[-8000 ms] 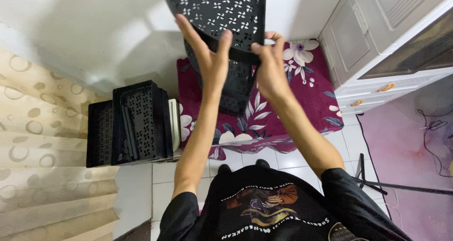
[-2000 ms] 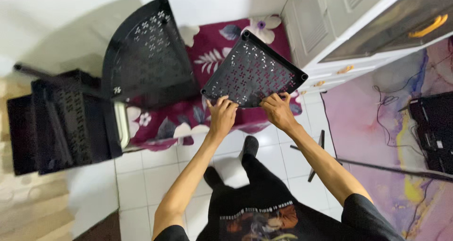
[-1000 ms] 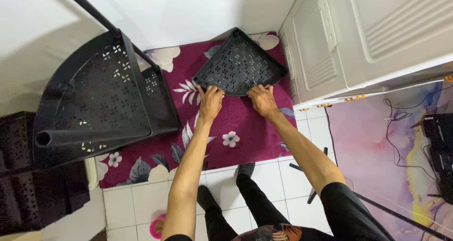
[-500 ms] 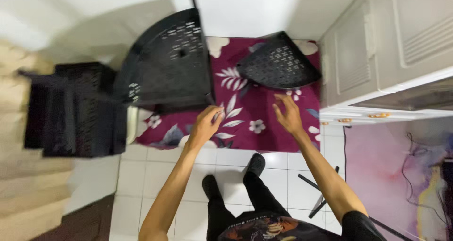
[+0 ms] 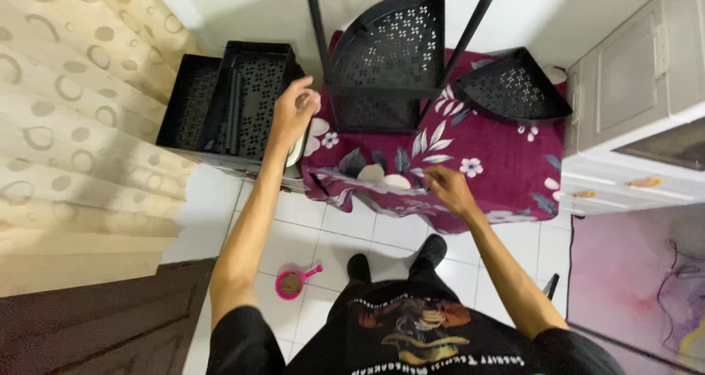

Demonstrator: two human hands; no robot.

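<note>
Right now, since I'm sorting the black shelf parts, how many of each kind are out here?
Corner rack with poles: 1
Loose quarter-round shelf: 1
Stack of rectangular perforated pieces: 1 (the pieces in it cannot be counted)
Total: 3

The black perforated plastic corner rack (image 5: 389, 52) is cut off by the top edge, its poles running out of view. The left hand (image 5: 292, 113) hides part of a pale object behind it, too covered to identify. The white cabinet (image 5: 646, 118) is cropped at the right.
</note>
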